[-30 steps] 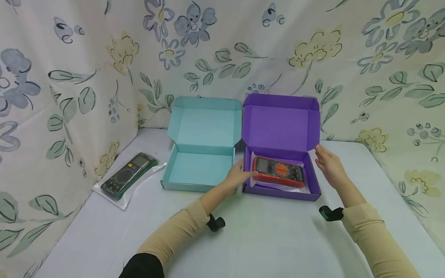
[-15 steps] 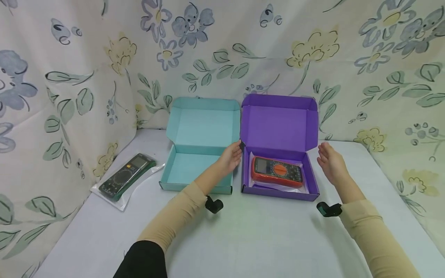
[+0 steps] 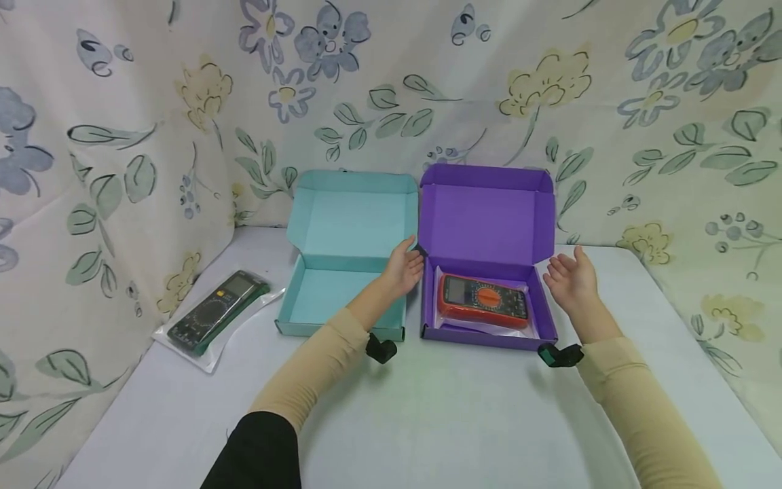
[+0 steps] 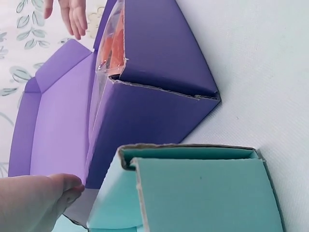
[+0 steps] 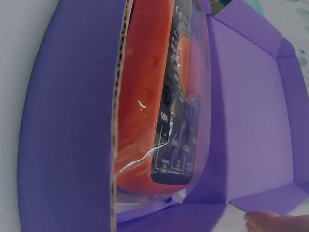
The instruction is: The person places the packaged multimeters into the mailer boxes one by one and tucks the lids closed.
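A red multimeter (image 3: 485, 299) in a clear plastic bag lies in the purple box (image 3: 489, 341), whose lid stands raised behind it. My left hand (image 3: 402, 272) is over the right side of the turquoise box (image 3: 339, 329), fingers loose, near the gap between the boxes. It holds nothing; the left wrist view catches part of this hand (image 4: 38, 198) beside the purple lid. My right hand (image 3: 573, 282), relaxed with its palm turned toward the box, is just off the purple box's right side. The right wrist view shows the multimeter (image 5: 145, 111) close up, with a fingertip (image 5: 263, 221) low at the right.
A green-edged black multimeter (image 3: 216, 309) in a clear bag lies on the white table (image 3: 464, 414) to the left. The turquoise box's raised lid (image 3: 354, 214) leans back. A floral curtain (image 3: 379, 88) hangs behind and at the left.
My left hand has drawn back from the purple box's left wall, its thumb no longer over the red multimeter. My right hand has come away from the lid corner and turned its palm more upward.
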